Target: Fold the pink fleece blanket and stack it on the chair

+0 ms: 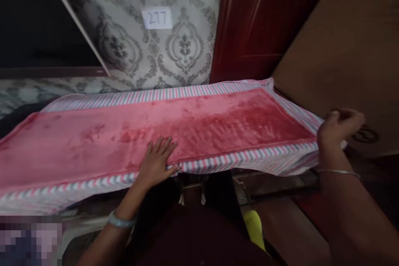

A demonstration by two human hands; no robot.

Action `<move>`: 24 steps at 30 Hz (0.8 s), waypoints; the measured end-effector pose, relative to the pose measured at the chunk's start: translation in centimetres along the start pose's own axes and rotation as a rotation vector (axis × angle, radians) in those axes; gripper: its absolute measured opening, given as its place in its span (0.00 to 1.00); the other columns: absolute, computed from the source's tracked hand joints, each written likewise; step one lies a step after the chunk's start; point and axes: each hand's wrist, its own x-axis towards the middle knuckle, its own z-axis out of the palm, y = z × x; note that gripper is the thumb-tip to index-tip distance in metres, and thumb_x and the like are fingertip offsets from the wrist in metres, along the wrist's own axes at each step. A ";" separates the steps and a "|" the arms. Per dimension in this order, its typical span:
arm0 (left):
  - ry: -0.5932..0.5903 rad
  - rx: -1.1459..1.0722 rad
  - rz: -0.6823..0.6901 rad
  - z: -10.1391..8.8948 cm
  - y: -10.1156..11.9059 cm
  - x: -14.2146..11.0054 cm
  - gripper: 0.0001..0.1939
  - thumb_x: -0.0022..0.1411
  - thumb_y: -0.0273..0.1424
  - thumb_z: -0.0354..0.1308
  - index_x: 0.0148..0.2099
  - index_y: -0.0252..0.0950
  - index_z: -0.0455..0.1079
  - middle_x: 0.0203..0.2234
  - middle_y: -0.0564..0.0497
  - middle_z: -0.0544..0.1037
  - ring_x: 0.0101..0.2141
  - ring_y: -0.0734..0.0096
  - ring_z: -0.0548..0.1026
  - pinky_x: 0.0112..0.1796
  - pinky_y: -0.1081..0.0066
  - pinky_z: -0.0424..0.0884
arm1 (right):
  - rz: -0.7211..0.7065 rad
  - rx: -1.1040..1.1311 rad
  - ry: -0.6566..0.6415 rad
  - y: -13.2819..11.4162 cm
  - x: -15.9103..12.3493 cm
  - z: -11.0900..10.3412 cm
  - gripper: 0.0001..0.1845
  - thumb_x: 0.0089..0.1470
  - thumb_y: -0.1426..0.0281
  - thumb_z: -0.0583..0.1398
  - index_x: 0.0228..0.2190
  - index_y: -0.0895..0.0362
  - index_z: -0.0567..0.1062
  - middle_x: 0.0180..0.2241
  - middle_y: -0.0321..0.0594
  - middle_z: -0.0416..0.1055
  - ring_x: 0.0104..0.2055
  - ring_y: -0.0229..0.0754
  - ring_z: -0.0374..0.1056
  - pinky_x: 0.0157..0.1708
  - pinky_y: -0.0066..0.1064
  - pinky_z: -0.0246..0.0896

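Pink fleece blanket, damask wallpaper behind

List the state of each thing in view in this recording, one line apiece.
Pink fleece blanket with striped border: spread out, slightly rumpled.
Left hand: open, flat on the blanket's near edge.
Right hand: raised, fingers curled, at the blanket's right end.
Brown cardboard carton: standing beyond the blanket's right end.
White paper label: marked 277, stuck to the grey damask wallpaper.

The left hand lay flat on a pink blanket, and the right hand was up by its striped edge.
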 end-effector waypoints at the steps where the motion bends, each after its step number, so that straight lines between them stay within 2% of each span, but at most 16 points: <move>1: -0.005 -0.012 -0.004 -0.1 0.1 -0.1 0.42 0.63 0.59 0.52 0.72 0.44 0.54 0.70 0.43 0.56 0.69 0.40 0.51 0.63 0.34 0.49 | 0.069 0.084 0.030 -2.5 -1.4 0.6 0.28 0.66 0.53 0.46 0.49 0.63 0.69 0.48 0.63 0.67 0.50 0.66 0.64 0.50 0.61 0.58; 3: -0.015 -0.033 -0.014 -0.3 0.3 -0.3 0.44 0.62 0.60 0.53 0.72 0.43 0.54 0.70 0.42 0.55 0.69 0.40 0.51 0.64 0.34 0.47 | 0.022 0.296 -0.202 -8.0 -4.9 2.0 0.18 0.63 0.54 0.52 0.39 0.54 0.72 0.39 0.51 0.72 0.42 0.57 0.68 0.45 0.53 0.64; 4: -0.021 -0.041 -0.020 -0.3 0.4 -0.4 0.45 0.61 0.60 0.53 0.72 0.43 0.54 0.70 0.42 0.55 0.69 0.40 0.50 0.64 0.34 0.47 | -0.006 0.399 -0.335 -10.9 -6.8 2.8 0.17 0.62 0.53 0.53 0.36 0.53 0.72 0.35 0.46 0.73 0.37 0.53 0.69 0.42 0.50 0.65; 5: -0.029 -0.049 -0.024 -0.4 0.5 -0.5 0.45 0.61 0.61 0.53 0.72 0.43 0.54 0.70 0.42 0.55 0.69 0.39 0.50 0.64 0.34 0.46 | -0.042 0.460 -0.401 -13.6 -8.7 3.6 0.18 0.61 0.51 0.54 0.33 0.53 0.71 0.31 0.42 0.73 0.33 0.50 0.69 0.37 0.45 0.67; 7: -0.040 -0.063 -0.026 -0.5 0.7 -0.7 0.45 0.61 0.61 0.53 0.72 0.43 0.53 0.71 0.43 0.54 0.69 0.40 0.49 0.64 0.34 0.46 | -0.180 0.547 -0.570 -18.4 -12.1 5.1 0.21 0.63 0.51 0.52 0.29 0.53 0.72 0.28 0.41 0.73 0.32 0.48 0.70 0.35 0.41 0.67; 10: -0.023 -0.087 -0.025 -0.6 0.8 -1.0 0.46 0.61 0.60 0.54 0.73 0.44 0.50 0.72 0.42 0.51 0.69 0.40 0.48 0.65 0.35 0.47 | -0.456 0.630 -0.715 -22.7 -15.7 6.3 0.23 0.66 0.53 0.49 0.30 0.53 0.75 0.33 0.44 0.76 0.39 0.50 0.72 0.44 0.43 0.68; 12: 0.017 -0.110 -0.018 -0.5 0.7 -1.2 0.44 0.63 0.58 0.54 0.73 0.42 0.50 0.72 0.41 0.48 0.70 0.42 0.48 0.65 0.36 0.47 | -0.515 0.613 -0.701 -23.1 -16.8 6.2 0.22 0.66 0.54 0.49 0.37 0.53 0.76 0.39 0.46 0.77 0.45 0.51 0.71 0.49 0.46 0.67; 15: 0.103 -0.145 0.009 -0.4 0.6 -1.6 0.40 0.66 0.53 0.54 0.72 0.40 0.52 0.72 0.40 0.48 0.70 0.46 0.47 0.66 0.40 0.48 | -0.386 0.459 -0.548 -20.3 -16.7 4.4 0.24 0.66 0.54 0.48 0.46 0.55 0.75 0.44 0.51 0.75 0.48 0.54 0.70 0.51 0.49 0.66; 17: 0.157 -0.167 0.028 -0.3 0.5 -1.8 0.38 0.68 0.49 0.53 0.72 0.38 0.52 0.72 0.39 0.50 0.70 0.48 0.48 0.67 0.42 0.48 | -0.260 0.306 -0.360 -16.6 -15.9 2.7 0.28 0.65 0.53 0.46 0.50 0.57 0.74 0.46 0.55 0.73 0.50 0.59 0.68 0.53 0.54 0.63; 20: 0.241 -0.195 0.024 0.0 0.5 -1.9 0.35 0.69 0.44 0.52 0.72 0.37 0.51 0.70 0.39 0.54 0.70 0.51 0.49 0.67 0.45 0.48 | -0.125 0.119 -0.071 -9.7 -14.4 0.6 0.35 0.64 0.51 0.44 0.59 0.62 0.69 0.52 0.65 0.68 0.57 0.67 0.63 0.57 0.62 0.56; 22: 0.293 -0.187 0.000 0.2 0.7 -1.8 0.33 0.70 0.41 0.51 0.72 0.36 0.51 0.70 0.39 0.55 0.70 0.52 0.49 0.67 0.46 0.49 | -0.055 0.010 -0.025 -5.2 -13.7 -0.1 0.39 0.63 0.50 0.43 0.64 0.62 0.64 0.58 0.69 0.63 0.62 0.70 0.58 0.59 0.66 0.51; 24: 0.325 -0.162 -0.016 0.2 0.8 -1.6 0.32 0.70 0.40 0.50 0.71 0.34 0.53 0.69 0.38 0.56 0.70 0.53 0.49 0.67 0.48 0.49 | 0.000 -0.077 -0.056 -1.2 -13.4 -0.2 0.42 0.62 0.50 0.41 0.66 0.63 0.60 0.61 0.71 0.59 0.65 0.72 0.54 0.60 0.69 0.47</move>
